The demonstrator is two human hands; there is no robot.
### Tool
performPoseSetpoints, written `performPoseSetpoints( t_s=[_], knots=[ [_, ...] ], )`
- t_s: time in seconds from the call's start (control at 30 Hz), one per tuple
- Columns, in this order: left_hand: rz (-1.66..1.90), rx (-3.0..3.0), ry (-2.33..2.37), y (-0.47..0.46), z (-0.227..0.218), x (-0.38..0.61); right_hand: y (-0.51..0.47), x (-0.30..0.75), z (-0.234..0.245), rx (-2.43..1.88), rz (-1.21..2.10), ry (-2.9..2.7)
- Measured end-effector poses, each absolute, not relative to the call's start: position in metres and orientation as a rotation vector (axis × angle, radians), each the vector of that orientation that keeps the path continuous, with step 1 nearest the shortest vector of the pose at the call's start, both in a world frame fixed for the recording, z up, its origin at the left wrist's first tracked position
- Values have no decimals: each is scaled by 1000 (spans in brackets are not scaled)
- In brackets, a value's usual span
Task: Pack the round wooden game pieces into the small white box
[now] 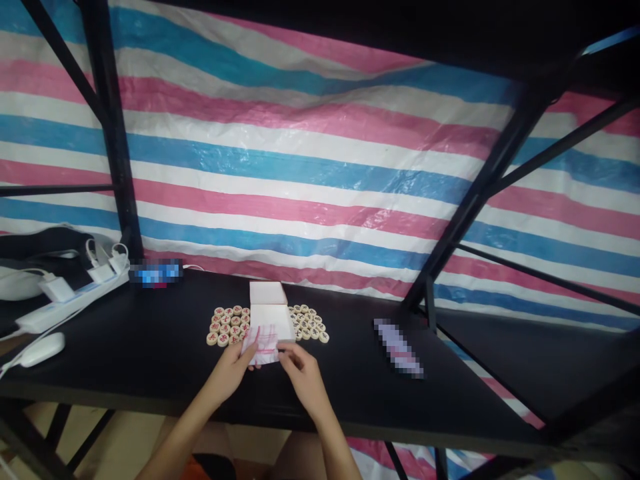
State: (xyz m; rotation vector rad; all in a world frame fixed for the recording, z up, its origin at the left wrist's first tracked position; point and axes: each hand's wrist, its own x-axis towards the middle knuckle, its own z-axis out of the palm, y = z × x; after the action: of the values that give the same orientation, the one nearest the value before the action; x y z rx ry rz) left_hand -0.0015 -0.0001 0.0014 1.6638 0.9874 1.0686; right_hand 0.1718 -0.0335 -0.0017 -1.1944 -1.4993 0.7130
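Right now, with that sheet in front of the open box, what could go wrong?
The left hand is close to the red pieces, so it might knock some out of their rows.
The box stands between the red pieces and the dark ones; a bump could push it into either group.
The sheet looks thin, so a hard tug might crease or tear it.

Flat black tabletop (pixel 160 333)
Round cream red-marked discs (pixel 225 329) and round cream dark-marked discs (pixel 306 325) flank an open white box (pixel 273 319).
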Motion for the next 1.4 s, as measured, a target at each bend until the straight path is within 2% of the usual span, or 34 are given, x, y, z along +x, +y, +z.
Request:
performPoseSetpoints(
  t_s=[0.13,0.37,0.57,0.67,0.83,1.0,1.2,1.4],
  knots=[
    [1030,1775,863,-9,10,-2,-38,167,6,-1117,860,-1619],
    [821,1935,786,-21,21,-8,-41,167,8,-1056,903,-1650],
    [813,1920,815,-18,16,-7,-40,172,-3,-1134,844,-1595],
    [800,1914,817,-20,17,-7,-40,172,-1,-1087,932,-1592],
    [935,1866,838,-18,16,-6,-39,170,4,-1077,967,-1577],
    [1136,1821,1093,-7,4,0,-39,172,4,-1065,967,-1625],
    [1000,1857,977,-5,1,1,-38,171,3,-1064,1011,-1564],
    [1085,1676,985,-4,5,-1,-30,174,-7,-1199,801,-1459]
  ],
)
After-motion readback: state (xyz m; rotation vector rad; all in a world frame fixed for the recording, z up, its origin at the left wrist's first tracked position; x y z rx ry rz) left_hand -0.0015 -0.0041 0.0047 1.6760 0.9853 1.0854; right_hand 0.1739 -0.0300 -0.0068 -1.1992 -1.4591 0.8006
